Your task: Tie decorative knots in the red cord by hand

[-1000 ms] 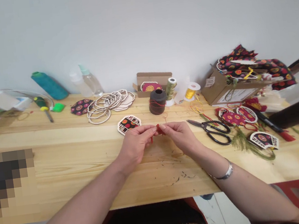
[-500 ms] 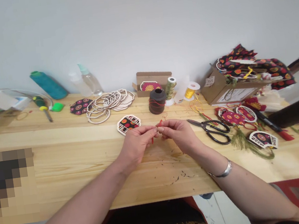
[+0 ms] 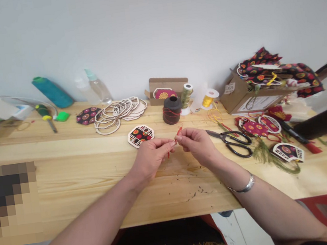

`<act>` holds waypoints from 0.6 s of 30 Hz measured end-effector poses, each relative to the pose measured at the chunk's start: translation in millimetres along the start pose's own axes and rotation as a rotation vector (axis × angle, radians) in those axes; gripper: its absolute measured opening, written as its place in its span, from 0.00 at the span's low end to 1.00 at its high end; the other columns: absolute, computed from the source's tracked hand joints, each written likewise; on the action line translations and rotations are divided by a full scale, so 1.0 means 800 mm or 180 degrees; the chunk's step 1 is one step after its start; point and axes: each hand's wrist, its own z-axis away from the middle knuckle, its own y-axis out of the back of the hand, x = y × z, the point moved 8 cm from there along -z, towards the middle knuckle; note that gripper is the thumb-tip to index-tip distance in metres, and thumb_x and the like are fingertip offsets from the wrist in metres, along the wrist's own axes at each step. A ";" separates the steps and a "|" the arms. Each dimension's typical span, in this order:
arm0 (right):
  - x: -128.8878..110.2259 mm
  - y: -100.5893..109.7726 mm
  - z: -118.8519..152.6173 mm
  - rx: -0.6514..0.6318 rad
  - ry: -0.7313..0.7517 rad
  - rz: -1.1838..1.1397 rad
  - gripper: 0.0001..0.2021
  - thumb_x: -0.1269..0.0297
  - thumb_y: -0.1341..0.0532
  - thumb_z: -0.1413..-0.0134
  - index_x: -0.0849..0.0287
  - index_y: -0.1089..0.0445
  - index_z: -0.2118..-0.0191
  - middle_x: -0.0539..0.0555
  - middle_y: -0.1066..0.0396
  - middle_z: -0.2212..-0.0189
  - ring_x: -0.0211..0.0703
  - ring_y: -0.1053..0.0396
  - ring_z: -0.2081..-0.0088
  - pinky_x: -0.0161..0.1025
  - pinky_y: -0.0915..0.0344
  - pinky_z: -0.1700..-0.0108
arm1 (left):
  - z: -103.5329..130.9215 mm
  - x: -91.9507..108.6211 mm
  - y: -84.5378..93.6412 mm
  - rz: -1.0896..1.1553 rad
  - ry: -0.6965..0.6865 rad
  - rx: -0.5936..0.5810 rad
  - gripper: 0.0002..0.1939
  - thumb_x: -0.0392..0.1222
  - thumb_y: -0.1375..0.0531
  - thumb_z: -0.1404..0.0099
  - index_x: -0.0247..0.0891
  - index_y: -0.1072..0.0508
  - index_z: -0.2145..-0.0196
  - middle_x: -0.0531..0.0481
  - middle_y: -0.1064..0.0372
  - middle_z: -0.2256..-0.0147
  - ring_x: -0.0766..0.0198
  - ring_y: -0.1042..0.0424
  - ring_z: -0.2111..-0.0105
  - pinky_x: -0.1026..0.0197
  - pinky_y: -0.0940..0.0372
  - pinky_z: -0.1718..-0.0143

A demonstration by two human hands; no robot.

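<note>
Over the middle of the table my left hand (image 3: 155, 155) and my right hand (image 3: 195, 144) meet at the fingertips. Both pinch a thin red cord (image 3: 179, 130); a loop of it sticks up above the right fingers, and a short end hangs under the left. Fingers cover the part between. Just behind my left hand lies an octagonal pendant (image 3: 140, 136) with a pale fretwork frame and dark patterned cloth. Black-handled scissors (image 3: 235, 139) lie to the right of my right hand. A dark thread cone (image 3: 171, 111) with red thread around it stands beyond my hands.
Pale cut-out frames (image 3: 108, 125) are piled at the back left, near a screwdriver (image 3: 44, 114) and a teal thread cone (image 3: 52, 93). At the back right stands a cardboard box (image 3: 253, 94) heaped with patterned cloth. Finished pendants (image 3: 288, 152) with tassels lie right of the scissors.
My right hand has risen slightly, and its fingertips have drawn a little away from the left ones. More of the red cord's loop shows above them.
</note>
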 end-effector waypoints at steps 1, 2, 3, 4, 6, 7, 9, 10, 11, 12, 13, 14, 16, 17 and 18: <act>0.000 0.000 0.000 -0.0006 -0.0016 0.0013 0.11 0.60 0.38 0.56 0.61 0.37 0.79 0.43 0.44 0.84 0.29 0.49 0.81 0.32 0.52 0.79 | 0.000 0.000 0.000 -0.0001 -0.0003 0.0004 0.09 0.43 0.34 0.51 0.33 0.23 0.74 0.53 0.34 0.80 0.75 0.46 0.83 0.66 0.52 0.81; 0.001 0.000 0.000 -0.0015 -0.0033 0.0022 0.12 0.59 0.37 0.56 0.61 0.37 0.79 0.44 0.43 0.84 0.29 0.49 0.81 0.32 0.52 0.79 | 0.000 0.000 0.000 0.0013 0.0008 0.0001 0.09 0.43 0.34 0.51 0.33 0.23 0.74 0.53 0.34 0.80 0.75 0.46 0.83 0.66 0.52 0.81; 0.001 -0.001 0.000 -0.0033 -0.0051 0.0026 0.12 0.59 0.37 0.56 0.61 0.36 0.79 0.44 0.43 0.83 0.29 0.49 0.81 0.32 0.51 0.79 | 0.000 -0.001 0.000 0.0038 0.0028 -0.0004 0.09 0.43 0.34 0.51 0.33 0.23 0.74 0.53 0.34 0.80 0.75 0.46 0.83 0.66 0.52 0.82; 0.002 -0.001 0.000 -0.0059 -0.0068 0.0027 0.12 0.58 0.38 0.56 0.61 0.35 0.79 0.45 0.42 0.83 0.29 0.48 0.81 0.32 0.51 0.78 | 0.000 -0.002 0.000 0.0069 0.0048 -0.0013 0.09 0.43 0.34 0.51 0.33 0.23 0.75 0.53 0.34 0.80 0.75 0.46 0.83 0.67 0.52 0.82; 0.001 -0.002 0.001 -0.0098 -0.0088 0.0035 0.13 0.57 0.38 0.55 0.62 0.33 0.78 0.46 0.39 0.82 0.30 0.47 0.80 0.32 0.50 0.78 | 0.000 -0.003 0.000 0.0121 0.0082 -0.0033 0.09 0.43 0.34 0.51 0.32 0.24 0.76 0.52 0.34 0.79 0.75 0.46 0.83 0.67 0.53 0.82; 0.001 -0.002 0.001 -0.0108 -0.0090 0.0052 0.12 0.57 0.38 0.55 0.62 0.32 0.77 0.47 0.38 0.81 0.30 0.47 0.80 0.32 0.49 0.77 | 0.000 -0.003 0.000 0.0137 0.0090 -0.0032 0.09 0.43 0.34 0.51 0.32 0.24 0.76 0.52 0.35 0.79 0.75 0.45 0.83 0.67 0.53 0.82; -0.001 -0.002 0.001 -0.0105 -0.0067 0.0116 0.11 0.58 0.36 0.58 0.62 0.29 0.75 0.48 0.35 0.80 0.30 0.46 0.79 0.32 0.48 0.77 | -0.001 -0.004 0.001 0.0163 0.0102 -0.0018 0.09 0.42 0.34 0.51 0.32 0.24 0.75 0.52 0.35 0.79 0.74 0.45 0.82 0.67 0.54 0.82; -0.003 -0.001 0.001 -0.0088 -0.0038 0.0155 0.10 0.59 0.35 0.59 0.62 0.29 0.74 0.48 0.34 0.79 0.31 0.45 0.79 0.32 0.47 0.76 | -0.001 -0.004 0.002 0.0172 0.0104 -0.0013 0.09 0.42 0.34 0.51 0.32 0.24 0.75 0.52 0.34 0.79 0.74 0.45 0.82 0.67 0.54 0.82; -0.004 0.000 0.001 -0.0066 -0.0004 0.0194 0.09 0.60 0.34 0.60 0.61 0.28 0.74 0.48 0.32 0.78 0.31 0.44 0.78 0.33 0.46 0.76 | -0.001 -0.004 0.002 0.0178 0.0103 -0.0010 0.09 0.42 0.34 0.51 0.32 0.24 0.75 0.52 0.34 0.79 0.74 0.45 0.82 0.67 0.54 0.82; -0.005 0.001 0.001 -0.0036 0.0033 0.0231 0.09 0.61 0.34 0.61 0.61 0.28 0.74 0.48 0.32 0.78 0.32 0.43 0.78 0.33 0.45 0.75 | -0.001 -0.004 0.002 0.0183 0.0100 -0.0012 0.09 0.42 0.34 0.51 0.32 0.24 0.75 0.52 0.34 0.79 0.74 0.45 0.82 0.67 0.54 0.82; -0.006 0.002 0.001 0.0003 0.0070 0.0266 0.08 0.61 0.34 0.61 0.61 0.28 0.75 0.49 0.31 0.78 0.32 0.42 0.77 0.33 0.44 0.75 | 0.000 -0.004 0.001 0.0188 0.0096 -0.0020 0.09 0.42 0.34 0.51 0.32 0.24 0.76 0.52 0.34 0.80 0.75 0.45 0.83 0.67 0.54 0.82; -0.006 0.003 0.001 0.0044 0.0104 0.0301 0.08 0.61 0.34 0.61 0.61 0.28 0.75 0.49 0.31 0.78 0.33 0.41 0.77 0.33 0.44 0.74 | 0.000 -0.004 0.001 0.0190 0.0093 -0.0032 0.08 0.42 0.34 0.51 0.32 0.24 0.76 0.52 0.34 0.79 0.75 0.45 0.83 0.67 0.54 0.82; -0.008 0.005 0.000 0.0104 0.0180 0.0396 0.07 0.62 0.35 0.60 0.61 0.29 0.76 0.49 0.31 0.78 0.34 0.39 0.76 0.34 0.42 0.73 | 0.000 -0.003 -0.001 0.0202 0.0102 -0.0058 0.08 0.42 0.35 0.51 0.33 0.24 0.75 0.52 0.33 0.79 0.75 0.46 0.83 0.67 0.54 0.82; -0.009 0.006 0.000 0.0125 0.0233 0.0470 0.06 0.63 0.36 0.59 0.61 0.30 0.76 0.49 0.30 0.78 0.34 0.39 0.76 0.34 0.42 0.73 | 0.000 -0.003 -0.001 0.0215 0.0111 -0.0073 0.08 0.42 0.35 0.50 0.32 0.24 0.75 0.52 0.33 0.79 0.76 0.46 0.83 0.67 0.54 0.82; -0.010 0.007 0.000 0.0139 0.0298 0.0573 0.06 0.63 0.37 0.58 0.61 0.30 0.76 0.49 0.30 0.78 0.35 0.38 0.76 0.34 0.41 0.72 | 0.001 -0.003 -0.002 0.0228 0.0121 -0.0091 0.09 0.42 0.35 0.50 0.32 0.24 0.75 0.52 0.33 0.79 0.76 0.47 0.83 0.67 0.55 0.82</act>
